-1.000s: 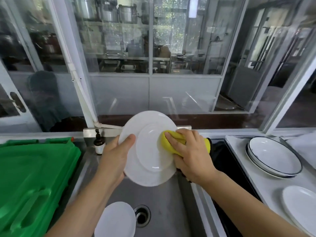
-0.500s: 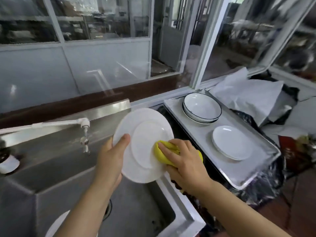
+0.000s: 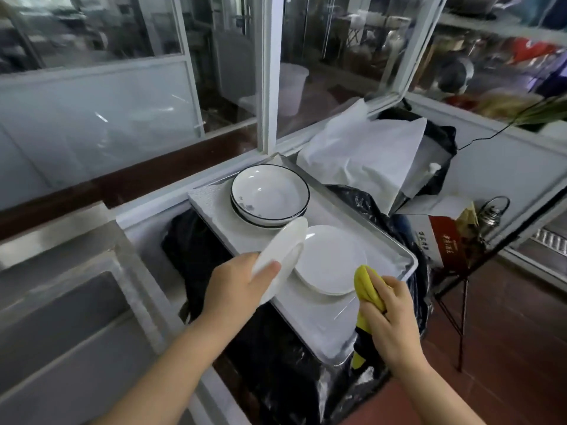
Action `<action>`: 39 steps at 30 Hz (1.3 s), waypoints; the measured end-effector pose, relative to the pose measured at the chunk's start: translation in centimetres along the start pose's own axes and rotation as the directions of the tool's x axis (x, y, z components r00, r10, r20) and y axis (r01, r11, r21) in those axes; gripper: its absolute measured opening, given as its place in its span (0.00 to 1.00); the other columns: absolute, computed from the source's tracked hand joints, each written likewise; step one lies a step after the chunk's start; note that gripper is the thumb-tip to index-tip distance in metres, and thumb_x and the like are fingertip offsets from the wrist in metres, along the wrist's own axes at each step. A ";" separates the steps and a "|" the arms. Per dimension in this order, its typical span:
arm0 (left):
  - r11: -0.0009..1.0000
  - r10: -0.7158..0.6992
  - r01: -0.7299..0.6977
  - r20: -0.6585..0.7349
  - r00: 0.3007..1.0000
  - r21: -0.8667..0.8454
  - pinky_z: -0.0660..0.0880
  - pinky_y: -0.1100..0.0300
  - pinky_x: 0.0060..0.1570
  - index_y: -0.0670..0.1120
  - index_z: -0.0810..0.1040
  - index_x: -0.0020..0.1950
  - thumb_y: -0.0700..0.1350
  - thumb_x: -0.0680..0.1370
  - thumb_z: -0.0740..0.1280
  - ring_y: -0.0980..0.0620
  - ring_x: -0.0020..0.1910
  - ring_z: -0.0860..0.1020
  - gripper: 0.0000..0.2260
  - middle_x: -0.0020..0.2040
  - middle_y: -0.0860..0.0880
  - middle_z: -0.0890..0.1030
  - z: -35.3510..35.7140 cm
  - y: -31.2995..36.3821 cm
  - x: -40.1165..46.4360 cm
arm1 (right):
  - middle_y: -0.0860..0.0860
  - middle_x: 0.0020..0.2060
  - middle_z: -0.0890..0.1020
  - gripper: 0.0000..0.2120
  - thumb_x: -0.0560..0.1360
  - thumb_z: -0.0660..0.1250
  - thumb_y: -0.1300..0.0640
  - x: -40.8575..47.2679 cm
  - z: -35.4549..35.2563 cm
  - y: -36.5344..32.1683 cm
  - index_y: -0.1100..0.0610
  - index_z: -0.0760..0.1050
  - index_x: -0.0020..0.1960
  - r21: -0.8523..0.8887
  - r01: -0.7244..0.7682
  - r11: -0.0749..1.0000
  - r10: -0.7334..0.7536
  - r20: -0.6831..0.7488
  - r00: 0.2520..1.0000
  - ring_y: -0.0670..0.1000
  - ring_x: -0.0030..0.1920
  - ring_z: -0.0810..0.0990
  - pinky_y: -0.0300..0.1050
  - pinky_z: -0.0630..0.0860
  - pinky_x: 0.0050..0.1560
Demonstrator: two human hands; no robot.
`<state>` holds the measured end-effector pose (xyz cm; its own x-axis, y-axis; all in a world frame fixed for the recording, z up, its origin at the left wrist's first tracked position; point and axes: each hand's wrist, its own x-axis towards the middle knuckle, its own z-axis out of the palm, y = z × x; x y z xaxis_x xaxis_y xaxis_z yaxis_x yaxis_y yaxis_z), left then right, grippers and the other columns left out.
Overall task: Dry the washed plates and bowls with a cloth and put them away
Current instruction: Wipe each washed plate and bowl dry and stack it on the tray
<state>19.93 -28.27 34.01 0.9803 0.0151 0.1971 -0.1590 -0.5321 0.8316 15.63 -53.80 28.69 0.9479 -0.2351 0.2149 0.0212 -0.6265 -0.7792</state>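
My left hand (image 3: pixel 236 283) grips a small white plate (image 3: pixel 283 250) by its near edge and holds it tilted, just above the left rim of a stack of white plates (image 3: pixel 331 259) on a metal tray (image 3: pixel 319 326). My right hand (image 3: pixel 389 317) is closed around a bunched yellow cloth (image 3: pixel 366 289), off the plate, at the near right of the stack. Behind the stack, two dark-rimmed white bowls (image 3: pixel 270 194) sit nested at the tray's far end.
The steel sink (image 3: pixel 61 317) lies at the lower left. Black plastic sheeting (image 3: pixel 276 363) hangs under the tray. White paper (image 3: pixel 368 154) is heaped beyond it, a red box (image 3: pixel 445 243) and a thin metal stand (image 3: pixel 460 302) to the right. Glass partitions run behind.
My view has swung right from the sink to the tray. The cloth has come off the plate, and my left hand has carried the plate over to the stack.
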 end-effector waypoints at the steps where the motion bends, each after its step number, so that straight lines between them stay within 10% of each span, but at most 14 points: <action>1: 0.997 0.053 -0.053 0.012 0.999 0.060 0.66 0.65 0.29 0.51 0.73 0.31 0.53 0.75 0.67 0.57 0.29 0.72 0.14 0.28 0.54 0.73 1.7 0.6 1.0 | 0.35 0.54 0.67 0.26 0.74 0.66 0.65 1.2 -0.6 1.1 0.45 0.71 0.68 0.009 -0.021 1.000 0.021 0.002 1.000 0.45 0.54 0.70 0.36 0.65 0.53; 6: 0.882 0.251 -0.275 0.113 0.961 0.384 0.69 0.61 0.33 0.48 0.81 0.51 0.52 0.78 0.65 0.51 0.36 0.78 0.10 0.40 0.54 0.80 9.4 2.6 5.0 | 0.35 0.52 0.68 0.26 0.73 0.67 0.65 6.6 -3.5 5.3 0.45 0.72 0.67 0.043 -0.067 0.997 0.066 0.024 0.997 0.46 0.55 0.70 0.42 0.65 0.56; 16: 0.364 0.668 -0.677 0.328 0.668 0.639 0.73 0.61 0.23 0.46 0.84 0.53 0.48 0.75 0.62 0.53 0.36 0.81 0.13 0.46 0.51 0.84 19.0 0.1 9.0 | 0.38 0.52 0.69 0.23 0.73 0.67 0.67 12.2 -6.2 10.9 0.48 0.75 0.63 0.148 -0.199 0.969 0.195 0.040 0.980 0.32 0.54 0.69 0.30 0.64 0.54; 24: 0.343 0.705 -0.719 0.341 0.622 0.604 0.80 0.59 0.40 0.44 0.84 0.52 0.40 0.69 0.72 0.50 0.47 0.83 0.13 0.49 0.49 0.84 22.3 -1.4 8.9 | 0.38 0.51 0.70 0.23 0.73 0.67 0.66 14.0 -7.2 13.0 0.50 0.75 0.65 0.144 -0.205 0.968 0.202 0.034 0.979 0.31 0.54 0.69 0.24 0.64 0.50; 31: 0.301 0.708 -0.777 0.416 0.570 0.552 0.80 0.58 0.44 0.43 0.84 0.53 0.36 0.74 0.59 0.49 0.46 0.83 0.16 0.49 0.46 0.84 23.8 -3.6 8.0 | 0.36 0.51 0.70 0.22 0.73 0.67 0.64 14.4 -6.7 14.0 0.46 0.75 0.63 0.130 -0.218 0.967 0.210 0.068 0.975 0.33 0.54 0.69 0.32 0.66 0.49; 39: 0.374 0.618 -0.749 0.455 0.641 0.547 0.79 0.58 0.45 0.44 0.84 0.52 0.63 0.74 0.59 0.50 0.45 0.82 0.26 0.50 0.48 0.84 25.0 -4.8 7.6 | 0.33 0.51 0.69 0.23 0.73 0.67 0.64 13.9 -5.8 15.0 0.45 0.74 0.64 0.164 -0.257 0.952 0.244 0.096 0.965 0.34 0.54 0.70 0.34 0.67 0.49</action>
<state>31.03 -46.75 18.55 0.5834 -0.7046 0.4039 -0.7297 -0.6731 -0.1203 27.30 -70.75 23.37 0.9503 -0.3087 -0.0392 -0.1713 -0.4139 -0.8940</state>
